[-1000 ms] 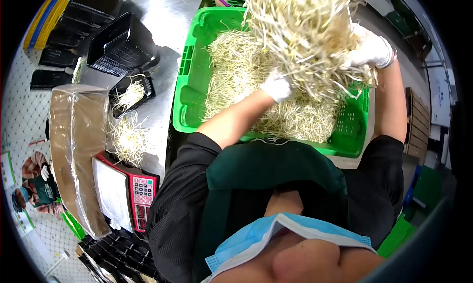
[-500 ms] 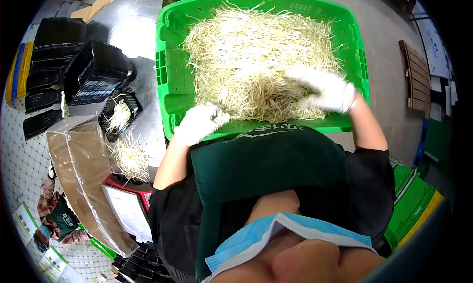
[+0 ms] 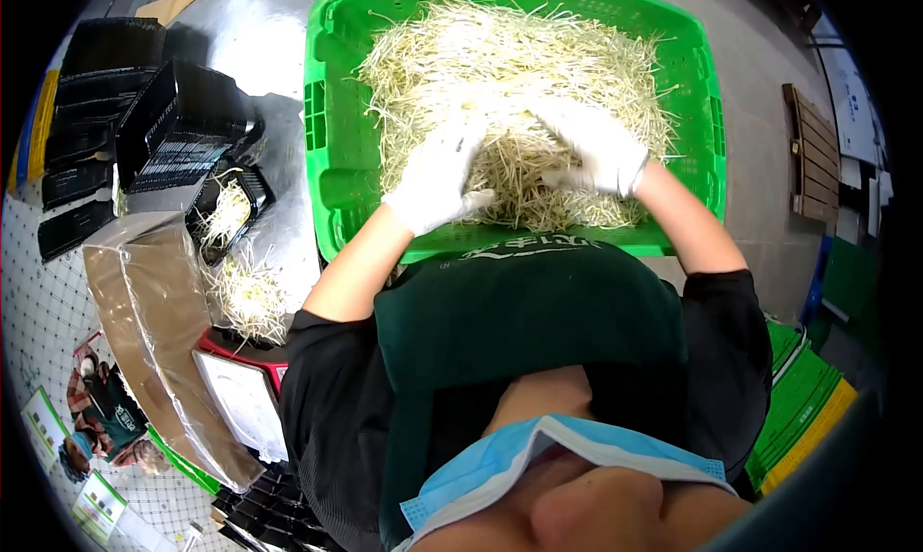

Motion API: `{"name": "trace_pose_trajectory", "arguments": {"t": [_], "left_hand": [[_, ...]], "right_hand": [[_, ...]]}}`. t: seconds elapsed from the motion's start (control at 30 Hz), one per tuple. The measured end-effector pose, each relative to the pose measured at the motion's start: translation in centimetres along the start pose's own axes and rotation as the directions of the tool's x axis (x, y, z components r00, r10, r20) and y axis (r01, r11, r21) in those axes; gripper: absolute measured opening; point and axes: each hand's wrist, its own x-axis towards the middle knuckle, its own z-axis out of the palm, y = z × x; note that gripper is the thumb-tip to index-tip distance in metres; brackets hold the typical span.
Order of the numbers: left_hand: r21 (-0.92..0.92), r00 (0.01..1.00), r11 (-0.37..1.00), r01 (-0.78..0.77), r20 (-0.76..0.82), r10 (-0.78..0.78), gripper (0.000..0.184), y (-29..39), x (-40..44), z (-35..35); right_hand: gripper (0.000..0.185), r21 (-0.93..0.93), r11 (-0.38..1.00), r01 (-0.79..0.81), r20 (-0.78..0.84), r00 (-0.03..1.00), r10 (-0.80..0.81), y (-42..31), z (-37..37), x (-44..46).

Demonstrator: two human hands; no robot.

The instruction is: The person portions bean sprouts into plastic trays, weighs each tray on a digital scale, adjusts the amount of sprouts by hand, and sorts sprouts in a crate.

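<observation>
A large green plastic crate (image 3: pixel 336 191) in front of me holds a thick heap of pale bean sprouts (image 3: pixel 519 71). My left hand (image 3: pixel 437 177), in a white glove, lies at the left part of the heap, fingers stretched forward and thumb apart. Over the right part, my right hand (image 3: pixel 598 153) in a matching glove angles inward, its fingers extended and thumb separate. Both touch the sprouts, with a darker hollow of sprouts between them. Glare washes out the fingertips, and neither palm shows a held bunch.
Stacked black trays (image 3: pixel 183 124) stand on the metal table (image 3: pixel 284 158) at left. One black tray (image 3: pixel 252 191) holds sprouts; a loose sprout pile (image 3: pixel 248 297) lies by a red scale (image 3: pixel 274 371). A cardboard box (image 3: pixel 154 312) is beside it. Another person (image 3: pixel 106 408) is at lower left.
My left hand has moved from the crate's near rim forward and right onto the sprouts, its fingers now extended. My right hand has shifted left, closer to it.
</observation>
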Motion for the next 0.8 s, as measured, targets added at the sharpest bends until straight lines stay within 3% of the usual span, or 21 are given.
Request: {"name": "trace_pose_trajectory", "arguments": {"t": [0.07,0.13,0.17,0.2,0.27,0.33,0.4,0.5,0.57,0.6,0.67,0.7,0.73,0.77,0.8], "left_hand": [[-0.030,0.999,0.999,0.024,-0.034,-0.025,0.078,-0.1,-1.5,-1.7],[-0.252,0.965,0.932,0.261,0.082,-0.248,0.065,0.2,-4.0,-2.6],[-0.249,0.967,0.944,0.218,-0.074,-0.243,0.056,0.4,-5.0,-2.5],[-0.249,0.965,0.942,0.225,-0.079,-0.251,0.056,0.8,-5.9,-2.6],[-0.354,0.890,0.865,0.355,-0.155,-0.429,0.054,1.6,-7.5,-2.7],[-0.381,0.852,0.840,0.386,-0.201,-0.483,0.047,1.6,-8.6,-1.6],[-0.384,0.789,0.829,0.407,-0.309,-0.531,0.038,1.4,-9.2,0.0],[-0.347,0.744,0.853,0.391,-0.426,-0.514,0.033,1.5,-8.4,0.5],[-0.297,0.726,0.882,0.365,-0.502,-0.469,0.033,1.3,-8.2,0.7],[-0.296,0.722,0.880,0.370,-0.504,-0.473,0.033,1.2,-8.4,0.9],[-0.298,0.717,0.864,0.406,-0.481,-0.504,0.033,1.2,-8.5,1.2],[-0.295,0.719,0.866,0.404,-0.483,-0.500,0.033,1.2,-8.6,1.2],[-0.323,0.709,0.857,0.401,-0.483,-0.514,0.033,1.2,-8.7,1.2],[-0.351,0.698,0.848,0.397,-0.484,-0.528,0.033,1.2,-8.7,1.2],[-0.351,0.697,0.849,0.394,-0.488,-0.525,0.033,1.3,-8.8,1.0]], "right_hand": [[0.088,0.090,0.996,-0.022,-0.039,0.999,0.025,0.9,-1.7,3.5],[0.098,0.124,0.950,-0.287,0.390,0.894,0.219,-0.3,-2.4,7.9],[0.098,0.126,0.952,-0.278,0.393,0.895,0.209,-0.8,-1.5,8.7],[0.104,0.116,0.983,-0.144,0.323,0.941,0.100,-1.3,0.0,9.2],[0.109,0.095,0.995,-0.002,0.252,0.967,-0.023,-2.0,1.8,9.1],[0.119,-0.144,0.989,0.011,0.284,0.958,0.031,-2.7,2.4,7.0],[0.124,-0.230,0.962,0.144,0.173,0.979,-0.105,-2.1,2.7,7.3],[0.125,-0.050,0.998,0.032,0.373,0.928,-0.011,1.2,4.8,10.1],[0.119,-0.099,0.995,0.003,0.045,0.999,0.002,1.0,5.6,10.3],[0.119,-0.098,0.995,0.010,0.045,0.999,-0.005,0.9,6.0,10.2],[0.116,-0.187,0.958,-0.218,0.354,0.895,0.272,-1.9,3.6,10.1],[0.113,-0.180,0.947,-0.267,0.457,0.830,0.321,-2.4,1.9,10.2],[0.113,-0.182,0.946,-0.268,0.453,0.831,0.323,-1.5,2.3,9.6],[0.111,0.520,0.792,-0.319,0.376,0.919,0.123,0.4,3.2,8.5],[0.109,0.955,0.238,-0.176,0.174,0.984,0.030,2.4,3.4,7.4]]}}
